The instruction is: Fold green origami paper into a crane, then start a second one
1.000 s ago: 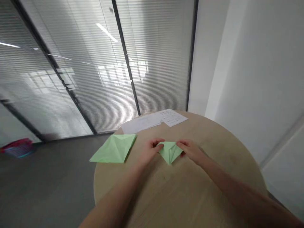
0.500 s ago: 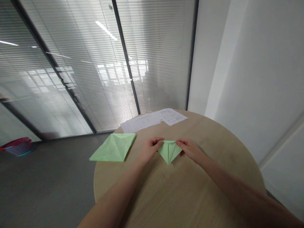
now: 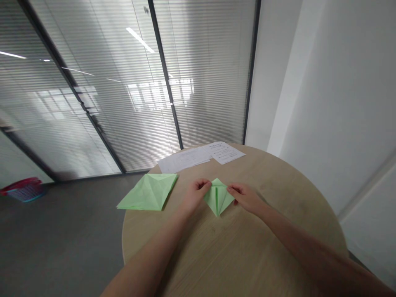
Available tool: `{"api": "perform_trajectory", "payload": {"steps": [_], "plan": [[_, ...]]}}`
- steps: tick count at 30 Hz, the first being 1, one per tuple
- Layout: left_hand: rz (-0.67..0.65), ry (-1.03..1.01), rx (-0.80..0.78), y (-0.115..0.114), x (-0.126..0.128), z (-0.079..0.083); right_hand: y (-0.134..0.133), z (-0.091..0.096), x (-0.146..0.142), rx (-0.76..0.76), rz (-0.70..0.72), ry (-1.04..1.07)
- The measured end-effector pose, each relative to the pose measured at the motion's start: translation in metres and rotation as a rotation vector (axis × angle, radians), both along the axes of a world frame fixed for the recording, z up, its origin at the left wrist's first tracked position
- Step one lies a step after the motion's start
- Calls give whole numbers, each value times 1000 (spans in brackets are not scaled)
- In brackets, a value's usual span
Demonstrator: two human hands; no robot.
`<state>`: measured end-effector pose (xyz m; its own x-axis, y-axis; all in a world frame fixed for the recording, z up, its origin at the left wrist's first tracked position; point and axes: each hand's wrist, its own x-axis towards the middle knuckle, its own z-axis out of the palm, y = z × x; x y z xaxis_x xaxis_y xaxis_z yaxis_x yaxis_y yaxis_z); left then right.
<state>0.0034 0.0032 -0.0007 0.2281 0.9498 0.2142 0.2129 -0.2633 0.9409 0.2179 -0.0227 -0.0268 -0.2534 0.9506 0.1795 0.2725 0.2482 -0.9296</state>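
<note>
A small folded sheet of light green paper is held just over the round wooden table, its pointed end toward me. Two flaps meet at a crease down its middle, and a small triangle of paper stands out at the far side. My left hand pinches its left corner between thumb and fingers. At the right corner, my right hand grips the paper the same way. The fingertips under the paper are hidden. To the left lies a larger creased green paper, apart from both hands.
Printed white sheets and another printed page lie at the far edge of the round table. A red and blue basket stands on the floor at left. Glass panels with blinds rise behind; a white wall is at right.
The far corner of the small green paper, folded over before, now points up and away as a triangle. My right hand has moved slightly left and down; the larger green paper stays put.
</note>
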Motion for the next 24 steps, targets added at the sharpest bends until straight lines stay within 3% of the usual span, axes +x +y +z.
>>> {"api": "perform_trajectory", "payload": {"steps": [11, 19, 24], "plan": [[70, -167, -22, -3, 3, 1, 0, -3, -1, 52, 0, -72], [-63, -113, -26, -6, 0, 4, 0, 1, -2, -43, -51, 38], [-124, -92, -122, -6, 0, 4, 0, 1, -1, -53, -67, 66]]}}
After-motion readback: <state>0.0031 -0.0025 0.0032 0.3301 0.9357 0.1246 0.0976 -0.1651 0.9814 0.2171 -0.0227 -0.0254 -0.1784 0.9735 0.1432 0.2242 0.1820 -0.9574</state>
